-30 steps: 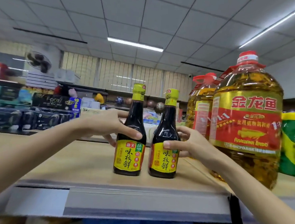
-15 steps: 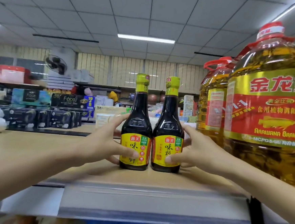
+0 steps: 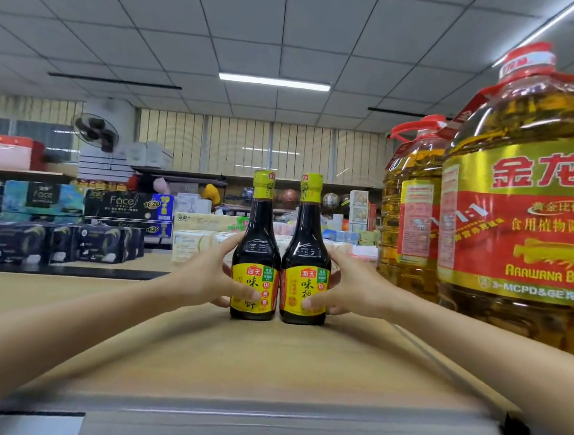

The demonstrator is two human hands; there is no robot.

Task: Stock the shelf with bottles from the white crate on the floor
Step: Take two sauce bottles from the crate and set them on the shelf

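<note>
Two dark sauce bottles with yellow caps and yellow labels stand upright side by side, touching, on the tan shelf top (image 3: pixel 199 358). My left hand (image 3: pixel 205 279) wraps the left bottle (image 3: pixel 257 249) from its left side, thumb across the label. My right hand (image 3: pixel 348 291) grips the right bottle (image 3: pixel 306 253) from its right side in the same way. Both bottles rest on the shelf, well back from its front edge. The white crate is out of view.
Two large cooking-oil jugs (image 3: pixel 526 208) (image 3: pixel 410 206) with red caps stand close on the right of the shelf. The grey shelf lip (image 3: pixel 262 421) runs along the bottom. Tissue packs (image 3: pixel 128 205) and other stock fill shelves behind.
Both hands have pushed the two bottles farther back on the shelf and closer together until they touch. The camera has moved nearer and slightly right.
</note>
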